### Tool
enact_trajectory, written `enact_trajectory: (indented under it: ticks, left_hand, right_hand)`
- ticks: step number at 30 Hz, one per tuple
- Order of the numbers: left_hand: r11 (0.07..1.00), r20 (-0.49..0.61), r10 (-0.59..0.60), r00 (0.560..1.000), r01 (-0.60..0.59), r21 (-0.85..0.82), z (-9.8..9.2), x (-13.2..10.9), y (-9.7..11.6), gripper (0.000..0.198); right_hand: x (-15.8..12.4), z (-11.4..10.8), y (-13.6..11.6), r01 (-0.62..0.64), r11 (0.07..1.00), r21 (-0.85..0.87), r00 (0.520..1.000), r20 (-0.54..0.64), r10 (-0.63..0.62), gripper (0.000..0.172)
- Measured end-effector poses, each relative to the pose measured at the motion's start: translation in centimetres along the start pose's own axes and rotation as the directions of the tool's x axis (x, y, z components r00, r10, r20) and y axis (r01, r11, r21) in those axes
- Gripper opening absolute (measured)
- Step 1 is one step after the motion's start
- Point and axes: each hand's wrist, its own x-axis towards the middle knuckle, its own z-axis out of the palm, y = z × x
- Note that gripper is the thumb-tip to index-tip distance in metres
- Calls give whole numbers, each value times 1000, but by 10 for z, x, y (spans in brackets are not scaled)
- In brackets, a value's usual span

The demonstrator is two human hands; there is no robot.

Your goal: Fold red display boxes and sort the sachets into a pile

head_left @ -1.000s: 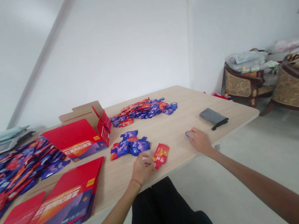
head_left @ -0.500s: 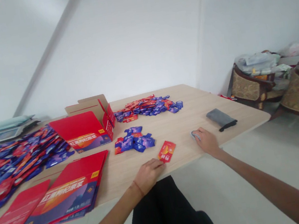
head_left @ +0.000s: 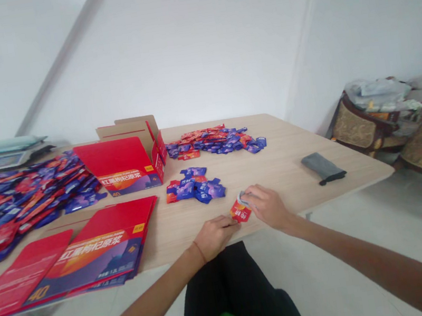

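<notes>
A flat red sachet [head_left: 240, 213] with an orange print lies near the table's front edge. My left hand [head_left: 216, 237] is closed at its lower left corner, with the fingertips pinching it there. From the right, my right hand [head_left: 269, 206] presses a small wad of pale grey cloth [head_left: 243, 199] onto the sachet's upper right part. Most of the wad is hidden under the fingers. Just beyond the sachet sits a small pile of blue and red sachets [head_left: 195, 188].
A red carton [head_left: 124, 164] stands open, with flattened red cartons [head_left: 101, 250] in front. Sachets are heaped at left [head_left: 29, 200] and back [head_left: 214, 140]. A scale [head_left: 5, 157] is at far left, a folded dark grey cloth [head_left: 322, 166] at right. Loaded armchairs [head_left: 358, 124] stand beyond.
My right hand has moved left with the grey wad, from bare tabletop onto the red sachet. My left hand stays at the sachet's corner. The view has shifted slightly.
</notes>
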Motion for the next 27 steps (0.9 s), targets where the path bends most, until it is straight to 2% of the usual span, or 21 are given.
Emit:
enact_trajectory:
  ticks: [3, 5, 9, 13, 15, 18, 20, 22, 25, 27]
  left_hand:
    - [997, 17, -15, 1000, 14, 77, 3, -1, 1, 32]
    - [995, 32, -22, 999, 18, 98, 4, -2, 1, 31]
    - [998, 24, -22, 999, 20, 57, 3, -2, 0, 32]
    - [997, 15, -26, 1000, 25, 75, 3, -3, -1, 31]
    - [996, 7, -27, 1000, 27, 80, 3, -3, 0, 31]
    - [997, -15, -15, 1000, 16, 69, 2, -3, 0, 31]
    - [997, -17, -1, 1000, 2, 76, 2, -2, 1, 30]
    - [995, -11, 4, 1000, -3, 100, 3, -1, 1, 30]
    - [989, -8, -7, 1000, 8, 147, 3, 0, 1, 28]
    - [988, -6, -12, 1000, 13, 153, 3, 0, 2, 28]
  right_hand:
    - [7, 12, -33, 115, 993, -10, 986, 122, -113, 23]
    - [8, 20, -38, 133, 991, -14, 974, 186, -128, 20]
    - [12, 28, -10, 106, 994, -38, 962, 258, -93, 23]
    - [25, 24, 26, -31, 997, -65, 947, 316, 50, 22]
    - [30, 20, 33, -83, 994, -77, 944, 315, 103, 23]
    - [31, 13, 26, -113, 988, -108, 967, 217, 135, 27]
    - [29, 9, 15, -86, 993, -78, 988, 125, 95, 29]
    - [24, 9, 0, 11, 1000, -20, 996, 92, -9, 28]
    - [19, 14, -19, 167, 985, 33, 972, 163, -170, 21]
    - [18, 20, -27, 184, 982, 32, 954, 233, -187, 20]
